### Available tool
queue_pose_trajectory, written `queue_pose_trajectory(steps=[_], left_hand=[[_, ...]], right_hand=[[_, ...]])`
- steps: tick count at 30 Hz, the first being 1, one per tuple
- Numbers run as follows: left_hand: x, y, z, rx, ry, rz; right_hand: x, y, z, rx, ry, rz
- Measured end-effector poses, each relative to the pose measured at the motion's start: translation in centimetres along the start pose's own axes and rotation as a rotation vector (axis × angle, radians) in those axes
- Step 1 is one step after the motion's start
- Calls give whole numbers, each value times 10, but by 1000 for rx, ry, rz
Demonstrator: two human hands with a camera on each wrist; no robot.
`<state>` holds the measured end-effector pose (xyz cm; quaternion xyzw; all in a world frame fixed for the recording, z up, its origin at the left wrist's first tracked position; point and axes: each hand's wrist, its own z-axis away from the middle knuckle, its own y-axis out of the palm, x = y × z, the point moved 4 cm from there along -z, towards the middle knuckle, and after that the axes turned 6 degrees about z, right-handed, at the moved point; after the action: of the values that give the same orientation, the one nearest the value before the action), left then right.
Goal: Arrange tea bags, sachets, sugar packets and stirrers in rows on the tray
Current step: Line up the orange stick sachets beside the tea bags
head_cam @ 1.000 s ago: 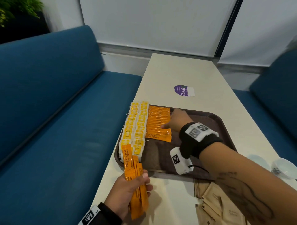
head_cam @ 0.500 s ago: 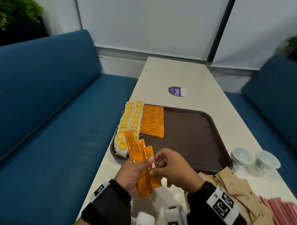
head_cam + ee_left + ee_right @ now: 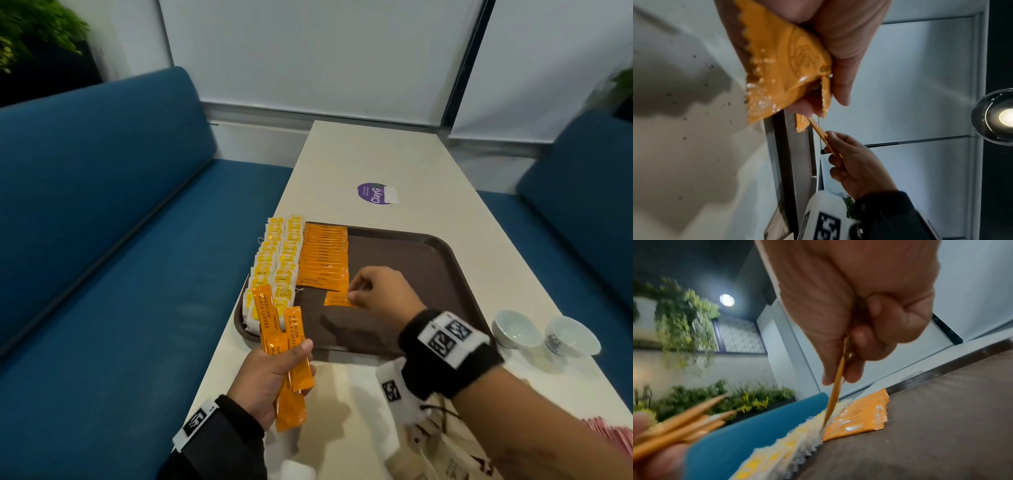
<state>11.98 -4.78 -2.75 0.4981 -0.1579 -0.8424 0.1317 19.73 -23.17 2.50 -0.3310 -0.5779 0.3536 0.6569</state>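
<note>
Right hand [image 3: 376, 294] pinching one orange sachet [image 3: 337, 299] by its right end, low over the tray [image 3: 428, 274] just below the orange row [image 3: 323, 260] — placed to extend that row toward the near edge. Left hand [image 3: 270, 380] closed round a fan of spare sachets [image 3: 286, 356] off the tray's near-left corner, kept within reach as stock. Tea bags [image 3: 277, 260] already lined along the tray's left edge. Brown packets [image 3: 442, 455] waiting at the table's near edge — a later row, probably.
</note>
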Motion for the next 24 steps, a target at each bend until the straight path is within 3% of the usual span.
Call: queue_pose_trajectory(steps=[6, 10, 19, 24], left_hand=[[4, -9, 0, -52, -41, 10], [2, -14, -1, -71, -40, 16], [5, -13, -3, -89, -34, -18], [6, -9, -3, -76, -38, -31]], right_hand=[[11, 15, -57, 175, -40, 196], [18, 26, -75, 188, -20, 442], [26, 37, -93, 208, 42, 576], [36, 43, -93, 254, -19, 635]])
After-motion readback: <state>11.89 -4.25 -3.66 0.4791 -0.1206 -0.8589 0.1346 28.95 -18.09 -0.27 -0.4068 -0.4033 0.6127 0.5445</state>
